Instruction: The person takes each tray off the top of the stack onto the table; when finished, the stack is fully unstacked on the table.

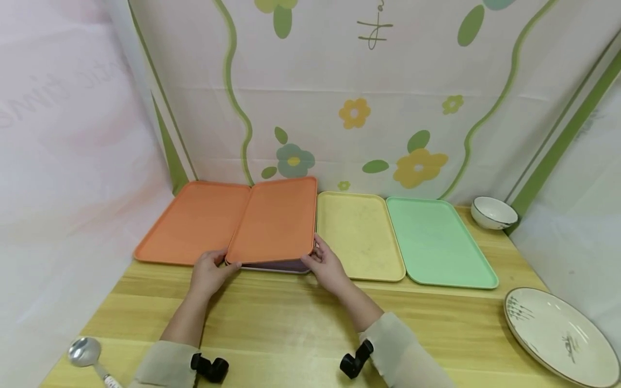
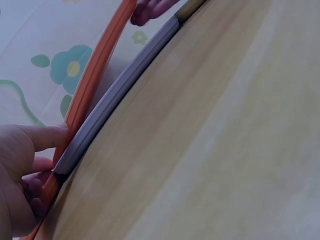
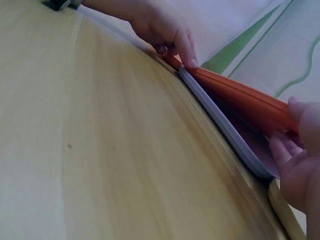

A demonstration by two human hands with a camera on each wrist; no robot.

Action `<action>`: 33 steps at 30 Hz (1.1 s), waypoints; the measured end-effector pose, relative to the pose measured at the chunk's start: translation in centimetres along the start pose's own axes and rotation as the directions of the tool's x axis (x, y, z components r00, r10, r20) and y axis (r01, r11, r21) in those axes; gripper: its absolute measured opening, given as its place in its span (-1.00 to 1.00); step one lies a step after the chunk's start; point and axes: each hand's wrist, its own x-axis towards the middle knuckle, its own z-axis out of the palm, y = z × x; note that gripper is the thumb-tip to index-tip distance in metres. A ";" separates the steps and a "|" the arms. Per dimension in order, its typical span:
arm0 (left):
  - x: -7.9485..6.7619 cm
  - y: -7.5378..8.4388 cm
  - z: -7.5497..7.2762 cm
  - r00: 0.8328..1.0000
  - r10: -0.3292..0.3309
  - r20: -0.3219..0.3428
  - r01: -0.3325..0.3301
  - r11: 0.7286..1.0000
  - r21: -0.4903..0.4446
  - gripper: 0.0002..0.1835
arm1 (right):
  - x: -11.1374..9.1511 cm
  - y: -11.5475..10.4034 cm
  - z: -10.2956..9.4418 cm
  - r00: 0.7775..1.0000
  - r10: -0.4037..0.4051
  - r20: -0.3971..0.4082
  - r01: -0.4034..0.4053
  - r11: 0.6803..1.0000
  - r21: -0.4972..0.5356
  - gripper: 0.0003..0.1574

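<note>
Both hands are at the near edge of an orange tray [image 1: 274,218], whose right side is raised off a purple-grey tray [image 1: 276,265] beneath it. My left hand [image 1: 209,272] pinches the near left corner, thumb against the rim. With thumb and fingers my right hand [image 1: 330,267] grips the near right corner; its fingers [image 3: 286,145] reach under the rim in the right wrist view. That view shows a wedge-shaped gap between the two trays, wider toward the right hand. Most of the purple-grey tray is hidden.
Another orange tray [image 1: 194,223] lies directly left. To the right lie a yellow tray [image 1: 361,237] and a green tray [image 1: 441,242]. A bowl [image 1: 493,213], an oval plate [image 1: 563,337] and a spoon [image 1: 86,353] stand around the wooden table [image 1: 276,323]. Printed cloth [image 1: 310,70] hangs behind.
</note>
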 end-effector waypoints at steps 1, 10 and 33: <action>0.0 0.0 0.0 1.000 -0.001 -0.003 0.001 1.000 0.002 -0.29 | 0.0 0.0 0.2 1.000 0.008 -0.003 -0.008 0.999 0.050 0.00; 0.0 0.1 0.2 1.000 -0.003 -0.006 0.003 1.000 0.008 -0.29 | 0.3 0.2 1.6 0.999 0.049 -0.005 -0.044 0.931 0.363 0.06; 0.2 -0.3 0.2 0.993 0.066 -0.100 -0.074 0.994 -0.077 -0.43 | -3.4 0.4 -8.4 0.998 0.052 -0.027 -0.029 0.831 0.556 -0.29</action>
